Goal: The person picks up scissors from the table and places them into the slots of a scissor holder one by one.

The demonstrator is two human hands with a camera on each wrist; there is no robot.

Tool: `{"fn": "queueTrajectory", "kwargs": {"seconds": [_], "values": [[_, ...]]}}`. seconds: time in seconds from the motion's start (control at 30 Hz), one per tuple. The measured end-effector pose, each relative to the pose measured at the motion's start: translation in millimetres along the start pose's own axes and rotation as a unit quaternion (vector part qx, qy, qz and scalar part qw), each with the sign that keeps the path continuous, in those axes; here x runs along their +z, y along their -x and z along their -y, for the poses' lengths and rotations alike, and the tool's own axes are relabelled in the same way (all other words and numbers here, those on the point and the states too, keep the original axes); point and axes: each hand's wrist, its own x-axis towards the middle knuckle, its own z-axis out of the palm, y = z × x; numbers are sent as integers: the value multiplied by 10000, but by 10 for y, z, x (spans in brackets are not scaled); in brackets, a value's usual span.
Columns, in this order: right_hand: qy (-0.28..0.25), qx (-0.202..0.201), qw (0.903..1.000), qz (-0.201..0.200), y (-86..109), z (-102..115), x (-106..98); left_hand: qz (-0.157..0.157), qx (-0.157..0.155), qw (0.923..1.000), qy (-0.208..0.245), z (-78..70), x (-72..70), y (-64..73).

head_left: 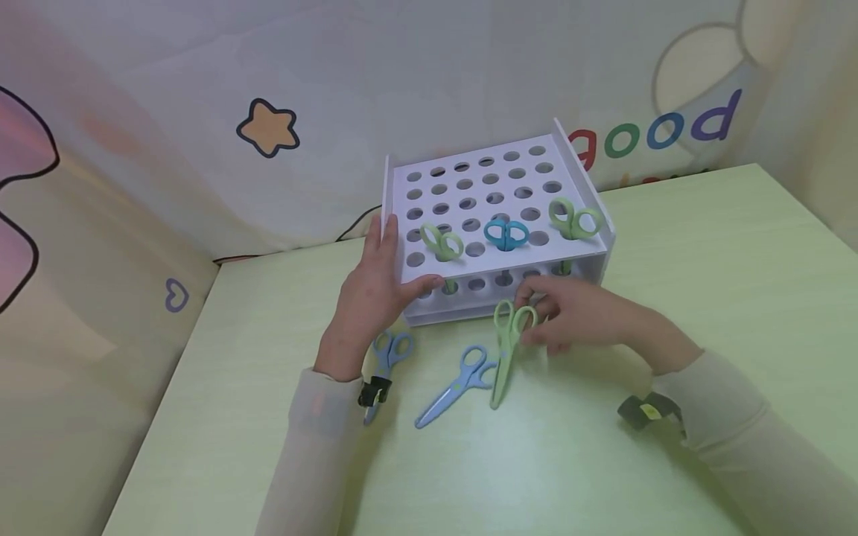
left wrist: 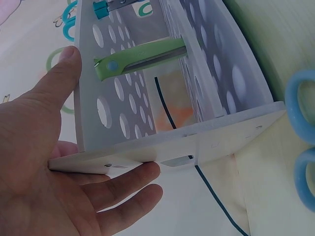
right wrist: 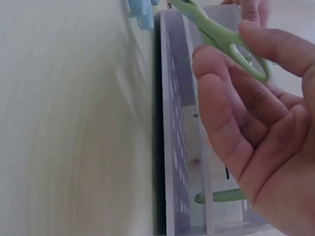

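Observation:
Against the left end of a white two-level rack point(head_left: 585, 179) with rows of round holes, my left hand point(head_left: 372, 294) grips its corner, thumb along the front edge and fingers on the outer side. In front of the rack my right hand point(head_left: 583, 313) pinches green scissors point(head_left: 504, 353) by a handle loop, blades pointing down. Two green pairs, one at left point(head_left: 442, 242) and one at right, and teal scissors point(head_left: 506, 237) stand handles-up in the front row. In the left wrist view a green blade point(left wrist: 142, 58) passes between the levels.
Blue scissors point(head_left: 456, 388) lie on the pale green table point(head_left: 603, 461), beside the held pair. Another blue pair point(head_left: 385, 353) lies by my left wrist, partly covered by its strap. A printed curtain point(head_left: 322, 67) hangs behind the rack, and a dark cord point(left wrist: 216, 191) runs near its left end.

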Motion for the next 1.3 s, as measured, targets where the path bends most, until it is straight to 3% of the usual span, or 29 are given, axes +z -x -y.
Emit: {"fn": "queueTrajectory", "kwargs": {"seconds": [0.53,1.1,1.3], "values": [[-331,-273,9983,-390,18,64,-79,-32,13,10000,-17,6,-8,6],[-444,-755,9889,-1204,84,131,-94,13,18,10000,19,-12,-1,-2],[-374,-720,9866,-1414,114,179,-111,14,-8,10000,32,-5,0,2]]}}
